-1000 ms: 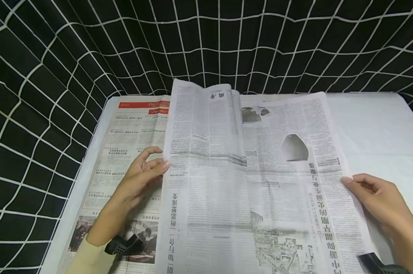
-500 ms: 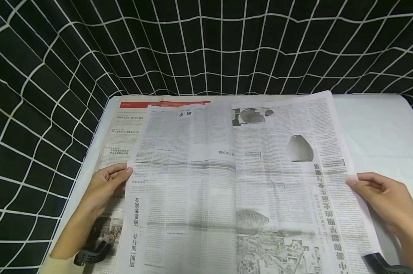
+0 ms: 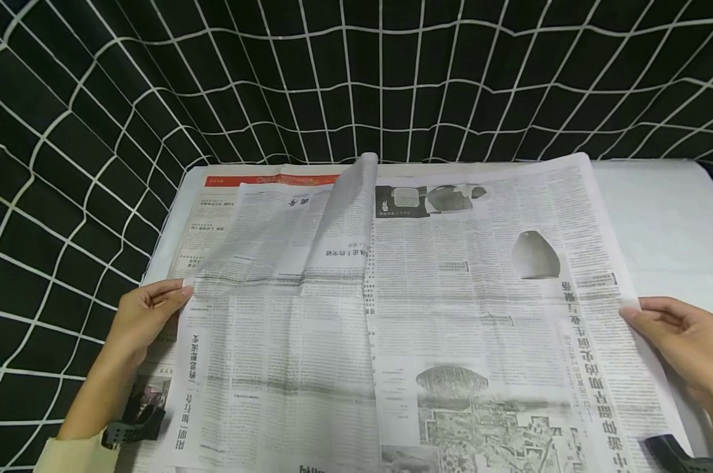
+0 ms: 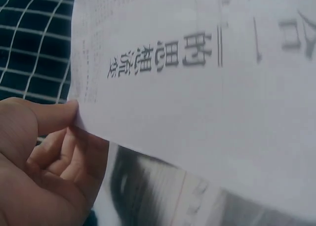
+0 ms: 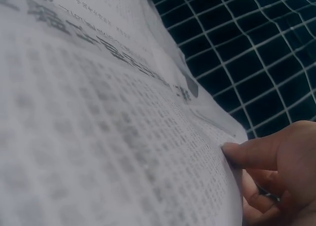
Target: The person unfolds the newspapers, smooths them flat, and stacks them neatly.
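A wide newspaper sheet (image 3: 439, 315) is spread between both hands in the head view, with a raised fold near its middle top. My left hand (image 3: 146, 315) pinches its left edge between thumb and fingers. At the opposite edge my right hand (image 3: 681, 335) pinches the paper the same way. The left wrist view shows the left thumb on top of the newspaper (image 4: 173, 102), the other fingers curled below. In the right wrist view the right thumb presses on the margin of the newspaper (image 5: 123, 137), and part of the fingers is hidden behind it.
Under the held sheet lies another newspaper (image 3: 209, 217) with a red banner, mostly covered. Both rest over a white table (image 3: 675, 223). A black cloth with a white grid (image 3: 356, 79) hangs along the back and left side. A dark wrist strap (image 3: 129, 430) sits on the left wrist.
My left hand has moved left with its edge, drawing the folded sheet wide across the lower newspaper. My right hand has shifted slightly right, still pinching its edge. A fold now stands up near the middle.
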Tool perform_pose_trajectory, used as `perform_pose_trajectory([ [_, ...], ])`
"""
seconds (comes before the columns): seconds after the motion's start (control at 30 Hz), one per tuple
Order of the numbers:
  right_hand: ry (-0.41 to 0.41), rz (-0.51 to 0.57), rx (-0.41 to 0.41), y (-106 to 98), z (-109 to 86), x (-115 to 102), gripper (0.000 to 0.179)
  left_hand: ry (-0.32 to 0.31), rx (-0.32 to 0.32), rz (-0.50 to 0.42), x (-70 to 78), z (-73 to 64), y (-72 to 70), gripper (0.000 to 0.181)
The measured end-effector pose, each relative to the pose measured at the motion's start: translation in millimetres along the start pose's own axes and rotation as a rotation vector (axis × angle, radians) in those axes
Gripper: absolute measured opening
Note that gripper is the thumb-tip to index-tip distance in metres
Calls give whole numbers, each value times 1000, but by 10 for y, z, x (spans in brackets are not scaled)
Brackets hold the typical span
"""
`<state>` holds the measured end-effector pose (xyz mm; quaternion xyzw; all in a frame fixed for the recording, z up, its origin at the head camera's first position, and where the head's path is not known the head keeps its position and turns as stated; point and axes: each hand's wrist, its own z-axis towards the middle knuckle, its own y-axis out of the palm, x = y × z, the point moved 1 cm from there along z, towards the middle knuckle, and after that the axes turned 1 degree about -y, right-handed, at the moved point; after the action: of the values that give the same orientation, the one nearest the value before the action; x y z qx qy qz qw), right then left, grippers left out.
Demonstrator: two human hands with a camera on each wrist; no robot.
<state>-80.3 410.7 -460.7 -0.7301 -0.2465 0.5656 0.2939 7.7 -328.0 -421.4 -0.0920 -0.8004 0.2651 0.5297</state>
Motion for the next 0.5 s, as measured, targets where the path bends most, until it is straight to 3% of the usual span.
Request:
perform_pose_trajectory([
  [0.37, -4, 30, 73, -67, 36, 75, 18, -12, 164, 115, -93, 160, -294, 53],
  [0.5, -3, 13, 78, -76, 58, 95, 28, -11, 215, 160, -112, 178, -344, 51],
])
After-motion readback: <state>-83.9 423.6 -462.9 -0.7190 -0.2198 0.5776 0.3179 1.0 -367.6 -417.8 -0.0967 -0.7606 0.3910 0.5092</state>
